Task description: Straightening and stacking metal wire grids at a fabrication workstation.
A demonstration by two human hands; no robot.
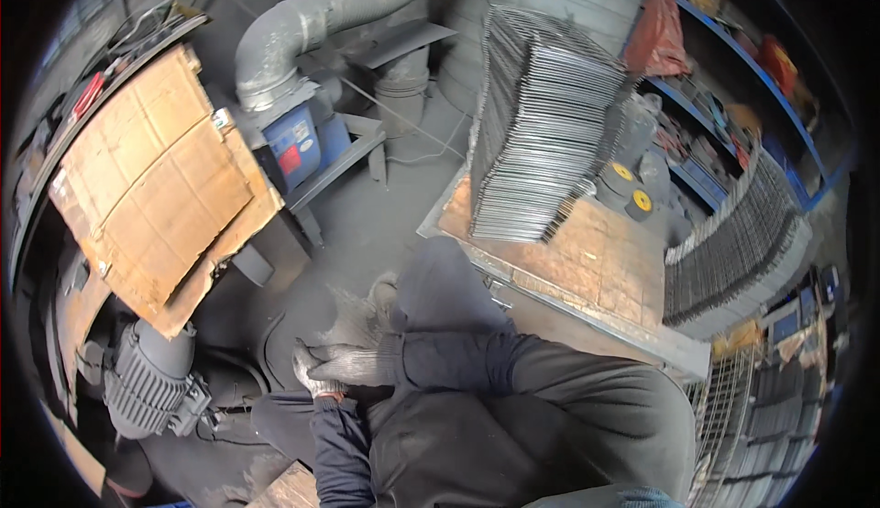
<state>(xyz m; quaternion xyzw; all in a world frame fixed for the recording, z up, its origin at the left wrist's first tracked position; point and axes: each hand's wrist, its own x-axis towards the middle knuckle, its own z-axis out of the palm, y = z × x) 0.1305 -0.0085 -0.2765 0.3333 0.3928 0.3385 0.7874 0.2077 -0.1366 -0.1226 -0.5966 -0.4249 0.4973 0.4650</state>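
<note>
My two hands meet low over my lap, both in grey, dirt-stained knit work gloves. My right hand reaches across from the right, its fingers stretched to the left and resting against the other hand. Beneath and beside its fingertips is my left hand, with fingers pointing up and away. No tool or part shows in either hand, though the overlap hides some of the fingers. Beyond my knee, a tall leaning stack of thin metal plates stands on a worktable with a brown board top. Neither hand touches it.
A curved row of similar plates lines the table's right end. Flattened cardboard covers a surface at the left, above a finned grey motor. A blue blower with a thick duct stands ahead. Blue shelving is at far right.
</note>
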